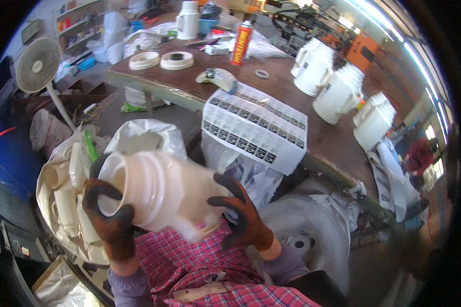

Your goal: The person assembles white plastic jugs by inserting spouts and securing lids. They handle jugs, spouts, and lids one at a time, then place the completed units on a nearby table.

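Note:
A cream-white plastic jug body [165,188] is held tilted on its side in front of my checked shirt, blurred by motion. My left hand [111,222], in an orange and black work glove, grips the round open rim at the mouth end. At the other end my right hand [246,217], gloved the same way, has its fingers spread against the base. The jug's handle [198,230] points down between the hands. Just past the right hand, a sheet of printed labels [253,126] hangs over the table edge, bearing black marks and writing.
On the brown table [276,80] stand several white jugs [338,94], a red spray can [241,44], a tape dispenser [217,78] and two ring-shaped parts [176,60]. A sack [65,203] of plastic parts sits left, a plastic bag [311,222] right. A fan [38,65] stands left.

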Action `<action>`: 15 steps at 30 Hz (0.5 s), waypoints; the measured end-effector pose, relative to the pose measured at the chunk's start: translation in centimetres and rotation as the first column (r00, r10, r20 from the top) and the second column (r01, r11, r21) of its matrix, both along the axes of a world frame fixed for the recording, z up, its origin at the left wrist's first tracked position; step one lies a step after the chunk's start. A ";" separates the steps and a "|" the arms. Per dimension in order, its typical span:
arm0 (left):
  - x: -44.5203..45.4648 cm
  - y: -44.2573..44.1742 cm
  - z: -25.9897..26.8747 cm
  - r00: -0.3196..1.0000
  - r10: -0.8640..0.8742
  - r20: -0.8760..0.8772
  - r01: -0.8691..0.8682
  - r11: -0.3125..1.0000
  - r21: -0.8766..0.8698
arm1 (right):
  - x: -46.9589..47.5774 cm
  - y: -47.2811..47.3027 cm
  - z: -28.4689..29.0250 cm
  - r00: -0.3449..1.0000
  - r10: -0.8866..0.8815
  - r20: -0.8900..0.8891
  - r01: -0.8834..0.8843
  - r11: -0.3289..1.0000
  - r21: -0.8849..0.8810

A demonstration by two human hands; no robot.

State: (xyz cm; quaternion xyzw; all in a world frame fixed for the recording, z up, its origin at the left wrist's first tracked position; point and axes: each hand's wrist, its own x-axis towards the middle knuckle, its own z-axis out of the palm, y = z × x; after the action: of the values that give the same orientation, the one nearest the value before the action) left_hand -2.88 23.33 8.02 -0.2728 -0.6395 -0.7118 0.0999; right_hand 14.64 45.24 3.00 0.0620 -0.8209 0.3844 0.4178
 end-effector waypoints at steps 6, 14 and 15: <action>3.4 16.9 4.6 0.768 -0.397 -0.502 0.561 0.795 0.230 | 7.8 7.1 4.3 0.503 -0.798 -0.333 0.859 0.420 0.291; 2.6 24.8 -5.4 0.818 -0.433 -0.379 0.308 0.886 -0.348 | 14.7 29.6 7.1 0.001 -0.976 -0.217 0.967 0.057 -0.250; 2.8 25.6 -5.5 0.780 -0.423 -0.461 0.253 0.888 -0.385 | 15.6 33.0 6.4 0.096 -0.926 -0.366 0.974 0.164 -0.159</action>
State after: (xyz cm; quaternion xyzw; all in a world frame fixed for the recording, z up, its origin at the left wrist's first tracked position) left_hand -0.07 48.91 2.51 -0.5826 -0.6269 -0.5077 0.0994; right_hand 30.21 78.23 9.39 -0.3821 -0.5881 -0.0479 0.7112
